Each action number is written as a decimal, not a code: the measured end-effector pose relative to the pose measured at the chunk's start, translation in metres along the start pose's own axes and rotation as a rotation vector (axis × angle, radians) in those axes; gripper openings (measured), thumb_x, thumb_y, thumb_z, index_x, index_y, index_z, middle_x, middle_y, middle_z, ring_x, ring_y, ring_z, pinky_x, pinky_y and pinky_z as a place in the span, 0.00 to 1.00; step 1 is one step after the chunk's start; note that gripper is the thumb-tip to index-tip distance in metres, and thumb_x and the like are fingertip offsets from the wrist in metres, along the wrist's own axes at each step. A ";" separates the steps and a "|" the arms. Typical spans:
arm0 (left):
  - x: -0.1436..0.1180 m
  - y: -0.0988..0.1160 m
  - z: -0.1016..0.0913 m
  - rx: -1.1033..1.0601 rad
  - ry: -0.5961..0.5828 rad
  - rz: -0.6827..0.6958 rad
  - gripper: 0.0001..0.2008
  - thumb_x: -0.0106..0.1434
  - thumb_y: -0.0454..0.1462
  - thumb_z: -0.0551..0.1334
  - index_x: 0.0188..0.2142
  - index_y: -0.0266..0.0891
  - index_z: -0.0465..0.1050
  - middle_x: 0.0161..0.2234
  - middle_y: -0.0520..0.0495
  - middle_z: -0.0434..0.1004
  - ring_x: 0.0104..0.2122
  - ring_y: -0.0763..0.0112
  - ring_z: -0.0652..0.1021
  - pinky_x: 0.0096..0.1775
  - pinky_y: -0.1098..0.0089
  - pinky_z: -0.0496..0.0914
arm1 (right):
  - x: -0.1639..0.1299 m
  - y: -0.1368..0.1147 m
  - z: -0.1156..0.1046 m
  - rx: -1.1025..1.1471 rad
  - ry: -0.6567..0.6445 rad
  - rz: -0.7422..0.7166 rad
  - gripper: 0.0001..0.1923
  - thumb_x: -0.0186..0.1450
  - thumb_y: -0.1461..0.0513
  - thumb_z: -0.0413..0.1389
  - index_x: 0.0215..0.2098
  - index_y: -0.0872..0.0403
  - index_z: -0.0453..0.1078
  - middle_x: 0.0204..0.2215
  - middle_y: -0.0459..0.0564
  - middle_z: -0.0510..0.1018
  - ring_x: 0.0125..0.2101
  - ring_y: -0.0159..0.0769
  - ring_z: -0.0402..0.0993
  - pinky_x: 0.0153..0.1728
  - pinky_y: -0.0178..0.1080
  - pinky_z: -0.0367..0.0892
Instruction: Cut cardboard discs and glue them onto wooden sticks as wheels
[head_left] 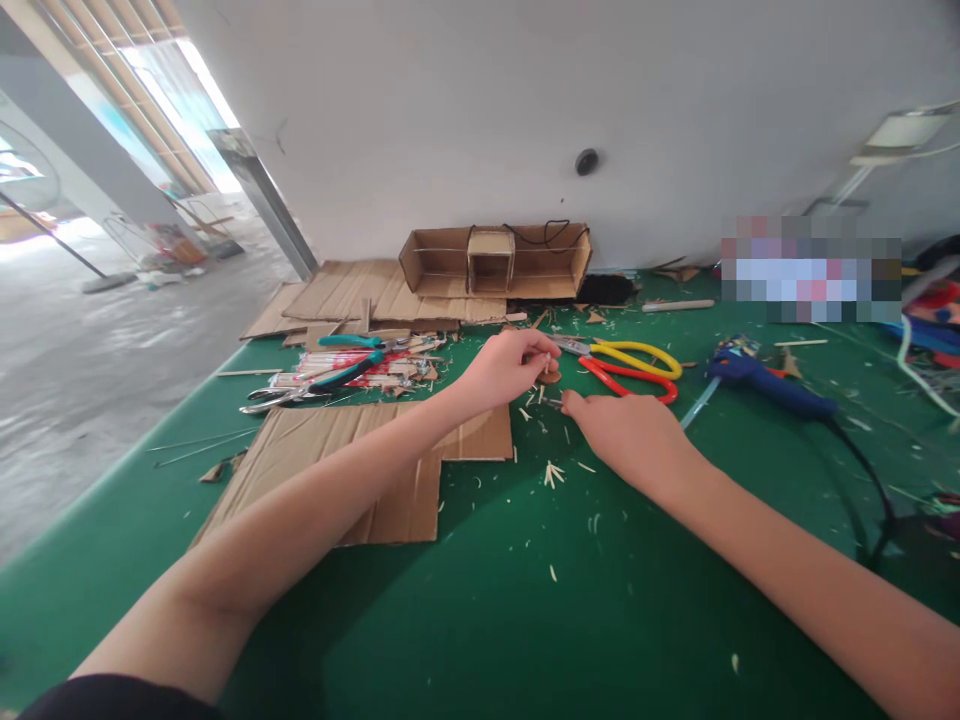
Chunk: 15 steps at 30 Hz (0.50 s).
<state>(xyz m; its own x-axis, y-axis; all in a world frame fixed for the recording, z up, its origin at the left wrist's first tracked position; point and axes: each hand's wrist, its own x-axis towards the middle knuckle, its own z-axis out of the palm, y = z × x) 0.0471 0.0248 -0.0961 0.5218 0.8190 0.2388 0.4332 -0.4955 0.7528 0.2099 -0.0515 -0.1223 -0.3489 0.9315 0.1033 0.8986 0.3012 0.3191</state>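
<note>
A small brown cardboard piece (550, 376) sits at the fingertips of the left hand (504, 366), just above the green counter (525, 600) near its middle. The left grip is pinched shut around it, thumb and fingers curled together; the piece is tiny and partly hidden, so its exact shape can't be told. The right hand (626, 432) lies low over the counter just beside it, knuckles up, thumb pointing toward the piece w/ a small dark bit at the tip; whether that grip is holding anything can't be told.

Right behind both hands lie scissors (626, 366), one handle yellow, one red, blades pointing left toward the left hand. Further right is a blue glue gun (765, 385), nozzle aimed left and down, its black cord (870, 480) running off toward the right edge. Short pale wood slivers (553, 472) are scattered across the counter between and below the hands.

Under the left forearm is a flat cardboard sheet (337, 450) w/ a notch cut from its lower right. Behind that, to the left, a pile of pliers w/ teal handles (349, 375) and other tools lies on wood sticks. At the back, against the white wall (525, 100), stands an open cardboard box model (495, 258) w/ compartments, on more flat cardboard. A blurred patch covers something at the far right.
</note>
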 end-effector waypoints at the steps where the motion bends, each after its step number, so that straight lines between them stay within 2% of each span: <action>1: 0.000 0.000 0.000 0.008 0.003 -0.002 0.10 0.58 0.31 0.54 0.36 0.33 0.72 0.34 0.44 0.78 0.32 0.73 0.78 0.34 0.72 0.72 | -0.001 0.000 0.000 0.003 0.009 0.001 0.12 0.66 0.65 0.41 0.40 0.55 0.66 0.21 0.49 0.75 0.16 0.34 0.68 0.18 0.35 0.40; 8: 0.001 0.001 -0.002 0.019 0.025 -0.014 0.09 0.57 0.31 0.55 0.35 0.35 0.73 0.32 0.46 0.79 0.31 0.73 0.77 0.34 0.71 0.71 | -0.005 0.001 0.003 -0.033 0.196 0.063 0.18 0.69 0.61 0.36 0.34 0.55 0.66 0.22 0.50 0.75 0.15 0.31 0.65 0.17 0.36 0.36; 15: 0.002 0.001 -0.003 0.051 0.034 -0.005 0.07 0.56 0.32 0.58 0.33 0.35 0.74 0.30 0.46 0.79 0.31 0.73 0.77 0.35 0.71 0.70 | -0.004 0.002 0.001 -0.048 0.192 0.071 0.13 0.67 0.64 0.41 0.35 0.54 0.67 0.23 0.48 0.75 0.15 0.32 0.66 0.17 0.36 0.38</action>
<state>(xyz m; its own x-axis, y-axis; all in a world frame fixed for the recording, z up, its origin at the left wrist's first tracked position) 0.0466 0.0262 -0.0933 0.4946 0.8303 0.2569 0.4727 -0.5051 0.7221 0.2131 -0.0541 -0.1232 -0.3340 0.8924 0.3036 0.9106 0.2222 0.3485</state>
